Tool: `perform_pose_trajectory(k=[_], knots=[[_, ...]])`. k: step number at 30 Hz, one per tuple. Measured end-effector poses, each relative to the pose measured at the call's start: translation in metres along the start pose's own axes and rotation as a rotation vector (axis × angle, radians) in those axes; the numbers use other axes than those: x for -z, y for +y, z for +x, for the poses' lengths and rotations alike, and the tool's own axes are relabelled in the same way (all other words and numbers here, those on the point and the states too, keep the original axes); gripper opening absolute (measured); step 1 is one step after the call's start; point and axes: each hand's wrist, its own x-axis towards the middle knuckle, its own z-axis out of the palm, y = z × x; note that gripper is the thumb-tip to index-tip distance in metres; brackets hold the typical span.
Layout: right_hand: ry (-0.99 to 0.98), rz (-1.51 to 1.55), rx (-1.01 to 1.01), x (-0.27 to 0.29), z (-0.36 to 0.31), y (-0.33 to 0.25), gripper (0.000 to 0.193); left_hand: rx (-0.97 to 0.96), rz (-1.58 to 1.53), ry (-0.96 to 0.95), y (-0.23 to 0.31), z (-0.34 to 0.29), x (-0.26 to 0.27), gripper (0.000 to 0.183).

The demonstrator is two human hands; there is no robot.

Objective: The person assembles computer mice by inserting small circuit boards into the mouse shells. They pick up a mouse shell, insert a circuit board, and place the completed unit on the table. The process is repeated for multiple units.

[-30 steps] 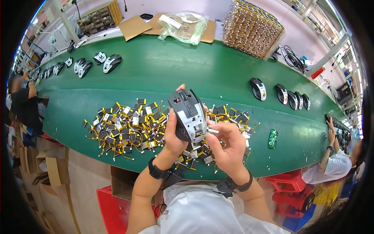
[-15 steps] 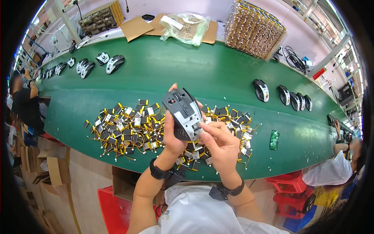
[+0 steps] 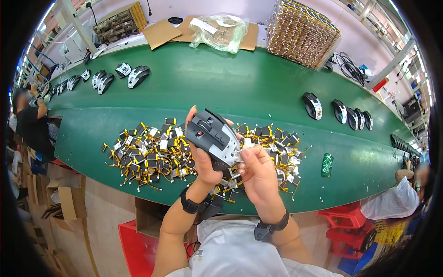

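My left hand (image 3: pixel 205 168) is wrapped around a black and silver-grey computer mouse (image 3: pixel 213 135), held tilted above the table with its wheel end pointing up and away. The mouse's upper face shows small openings and a pale grey panel. At its near right end my right hand (image 3: pixel 259 177) is closed, thumb and fingers pinched by a small pale piece whose kind I cannot make out. Beneath both hands lies a heap of small flat battery packs (image 3: pixel 147 154) with yellow tape, thin wires and white plugs; the hands and mouse hide its middle.
More mice (image 3: pixel 138 76) stand at the back left, others (image 3: pixel 313 106) at the right. A green circuit board (image 3: pixel 326 165) lies right of the heap. Along the back are cardboard (image 3: pixel 161 34), a plastic bag (image 3: pixel 220 38) and a tall stack (image 3: pixel 300 37). People sit at both sides.
The mouse has tilted and shifted slightly left and down. My right hand has turned and drawn in, its thumb now higher by the mouse's edge with fingers curled under.
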Motion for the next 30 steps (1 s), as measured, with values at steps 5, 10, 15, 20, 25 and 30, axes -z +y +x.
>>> perform_pose_trajectory(k=[5, 10, 15, 20, 25, 30], knots=[[-0.032, 0.032, -0.066, 0.001, 0.001, -0.013, 0.014, -0.060, 0.065, -0.049, 0.000, -0.005, 0.003, 0.092], [-0.013, 0.011, -0.072, -0.003, 0.000, -0.019, 0.014, -0.190, 0.202, -0.039, -0.002, -0.004, 0.000, 0.083], [-0.029, 0.041, -0.087, -0.002, -0.002, -0.031, 0.014, -0.261, 0.196, -0.175, -0.016, -0.002, 0.013, 0.093], [-0.017, -0.237, 0.216, -0.003, -0.007, -0.022, 0.013, -0.155, 0.113, -0.107, -0.004, -0.003, -0.002, 0.096], [0.003, -0.092, 0.114, 0.000, -0.007, -0.024, 0.017, -0.087, 0.130, -0.030, -0.003, -0.003, -0.012, 0.097], [0.010, -0.078, 0.138, 0.001, -0.010, -0.019, 0.017, -0.016, 0.108, 0.004, 0.003, -0.004, -0.019, 0.096]])
